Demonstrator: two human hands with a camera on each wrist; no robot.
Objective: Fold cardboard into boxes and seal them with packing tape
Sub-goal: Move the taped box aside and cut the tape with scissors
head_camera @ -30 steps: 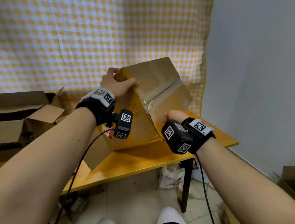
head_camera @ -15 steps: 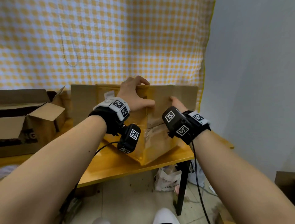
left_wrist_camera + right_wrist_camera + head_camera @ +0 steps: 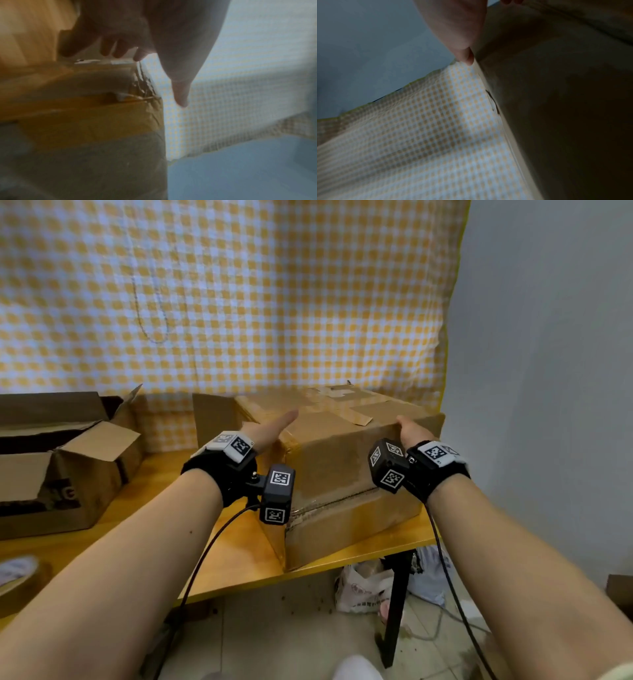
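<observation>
Both hands bracket the sealed cardboard box (image 3: 342,470). My left hand (image 3: 270,428) lies with fingers straight along its left top edge, gripping nothing; my right hand (image 3: 412,429) cups the right top corner, thumb against the side wall, fingers over the top as far as I can tell. The box sits on the wooden table (image 3: 212,546), directly ahead between my wrists, its near corner level with the table edge and its long axis running left to right, slightly skewed. Both hands stand about equally near. Material: matte corrugated board, glossy crinkled packing tape (image 3: 346,412) crossing the top and along the front seam. Further left stands an open box (image 3: 61,460); behind hangs a checked cloth (image 3: 239,296).
</observation>
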